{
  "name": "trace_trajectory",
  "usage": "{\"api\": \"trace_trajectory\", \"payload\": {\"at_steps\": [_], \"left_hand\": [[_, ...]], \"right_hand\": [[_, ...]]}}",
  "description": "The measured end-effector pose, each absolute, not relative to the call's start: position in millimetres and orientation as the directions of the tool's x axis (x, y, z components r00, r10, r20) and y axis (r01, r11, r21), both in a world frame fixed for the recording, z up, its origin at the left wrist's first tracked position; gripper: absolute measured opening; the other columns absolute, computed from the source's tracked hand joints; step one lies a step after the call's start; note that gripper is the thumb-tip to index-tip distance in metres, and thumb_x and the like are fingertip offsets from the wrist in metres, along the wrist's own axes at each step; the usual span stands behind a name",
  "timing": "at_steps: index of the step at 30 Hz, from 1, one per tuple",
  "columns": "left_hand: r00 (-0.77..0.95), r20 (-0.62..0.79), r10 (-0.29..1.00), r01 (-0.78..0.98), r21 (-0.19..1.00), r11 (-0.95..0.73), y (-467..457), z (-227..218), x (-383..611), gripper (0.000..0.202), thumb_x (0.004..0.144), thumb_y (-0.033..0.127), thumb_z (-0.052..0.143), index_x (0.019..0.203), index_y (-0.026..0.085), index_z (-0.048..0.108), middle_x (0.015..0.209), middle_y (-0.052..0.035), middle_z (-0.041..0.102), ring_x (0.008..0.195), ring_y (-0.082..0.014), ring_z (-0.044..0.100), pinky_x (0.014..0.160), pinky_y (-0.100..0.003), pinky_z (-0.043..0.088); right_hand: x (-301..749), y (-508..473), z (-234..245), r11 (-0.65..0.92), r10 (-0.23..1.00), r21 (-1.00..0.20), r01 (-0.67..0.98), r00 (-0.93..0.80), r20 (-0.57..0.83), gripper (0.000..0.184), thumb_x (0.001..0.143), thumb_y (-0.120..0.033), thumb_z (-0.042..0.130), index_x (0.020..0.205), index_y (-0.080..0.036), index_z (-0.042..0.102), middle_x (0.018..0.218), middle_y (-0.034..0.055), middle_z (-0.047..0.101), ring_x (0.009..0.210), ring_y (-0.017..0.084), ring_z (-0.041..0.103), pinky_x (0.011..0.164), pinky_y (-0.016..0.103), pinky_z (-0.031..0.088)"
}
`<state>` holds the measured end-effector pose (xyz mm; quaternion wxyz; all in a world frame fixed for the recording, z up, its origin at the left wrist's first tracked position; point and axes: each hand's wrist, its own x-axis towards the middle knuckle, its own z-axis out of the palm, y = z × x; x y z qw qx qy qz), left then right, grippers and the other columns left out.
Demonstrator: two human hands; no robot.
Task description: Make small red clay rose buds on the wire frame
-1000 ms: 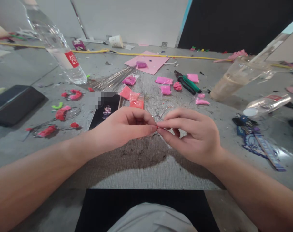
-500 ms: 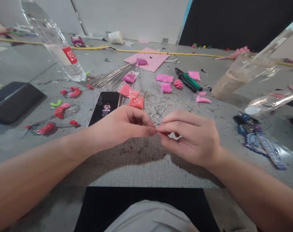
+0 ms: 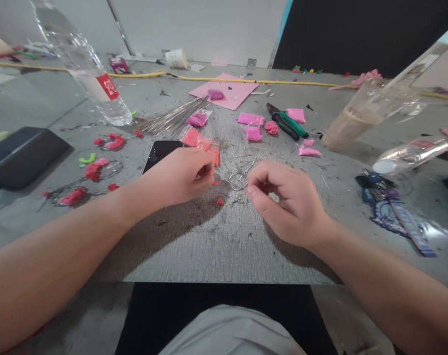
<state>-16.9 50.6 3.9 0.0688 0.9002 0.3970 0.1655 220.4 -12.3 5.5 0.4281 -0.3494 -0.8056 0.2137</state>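
My left hand [image 3: 187, 172] is closed, fingers curled inward, over the edge of a black phone [image 3: 165, 148] and beside orange-red clay packets [image 3: 198, 139]. What it holds, if anything, is hidden. My right hand [image 3: 288, 202] is also closed, thumb and index fingertips together at the right side of a bent wire piece with loops [image 3: 239, 181]. Whether it touches that wire, or holds something small, I cannot make out. Between the hands a small red clay bit [image 3: 219, 201] lies on the grey table [image 3: 209, 251].
Red-clay wire pieces [image 3: 74, 196] lie at left, near a black case [image 3: 24, 155] and a water bottle [image 3: 94, 74]. Behind are straight wires [image 3: 172, 117], pink clay packets [image 3: 250, 119] and green-handled pliers [image 3: 288, 123]. At right stand a drink cup [image 3: 352, 118] and keys [image 3: 375, 185].
My hands, which met at the fingertips before, have come apart. The left went left and slightly up, partly covering the phone and packets. Small red bits now show between them.
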Motion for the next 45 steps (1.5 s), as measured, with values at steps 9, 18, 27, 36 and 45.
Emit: {"api": "trace_trajectory", "payload": {"at_steps": [9,18,27,36,45], "left_hand": [[0.700,0.087,0.709,0.698,0.126,-0.704,47,-6,-15,0.024,0.094,0.016,0.050,0.086,0.017,0.073,0.085,-0.0048,0.064,0.076,-0.0186,0.062,0.066,-0.032,0.041],[0.659,-0.059,0.750,0.747,-0.062,-0.662,33,4,-11,0.034,0.100,0.028,0.047,0.085,0.015,0.074,0.092,-0.0087,0.064,0.069,-0.0188,0.058,0.056,-0.032,0.030],[0.574,0.273,0.772,0.722,0.277,-0.634,38,6,-11,0.032,0.099,0.030,0.051,0.073,0.016,0.063,0.069,-0.0026,0.059,0.067,-0.0163,0.052,0.066,-0.033,0.039],[0.499,0.042,0.866,0.554,0.753,-0.356,16,19,2,0.028,0.097,0.036,0.061,0.081,0.018,0.074,0.063,0.0022,0.063,0.055,-0.0100,0.052,0.050,-0.024,0.037],[0.502,0.185,0.845,0.606,0.622,-0.496,24,7,-1,0.025,0.099,0.031,0.056,0.086,0.017,0.073,0.070,-0.0006,0.068,0.062,-0.0127,0.057,0.057,-0.026,0.040]], "right_hand": [[215,-12,0,0.565,0.822,-0.713,0.416,-0.365,0.438,0.006,0.086,-0.011,0.064,0.085,-0.017,0.064,0.081,0.0005,0.068,0.072,0.011,0.061,0.060,0.023,0.050],[214,-13,-3,0.514,0.857,-0.777,0.365,-0.267,0.441,0.010,0.083,-0.010,0.068,0.087,-0.019,0.068,0.092,0.0035,0.075,0.085,0.016,0.070,0.064,0.027,0.055],[215,-12,-2,0.530,0.846,-0.759,0.377,-0.289,0.447,0.011,0.084,-0.009,0.074,0.083,-0.019,0.071,0.090,0.0019,0.076,0.079,0.014,0.069,0.059,0.023,0.053],[219,-12,0,0.671,0.730,-0.563,0.483,-0.292,0.618,0.019,0.093,-0.005,0.067,0.098,-0.021,0.076,0.092,0.0007,0.081,0.081,0.014,0.074,0.069,0.027,0.059],[216,-14,2,0.671,0.733,-0.577,0.465,-0.301,0.610,0.017,0.089,-0.009,0.074,0.095,-0.024,0.075,0.092,0.0006,0.081,0.072,0.014,0.072,0.059,0.027,0.058]]}}
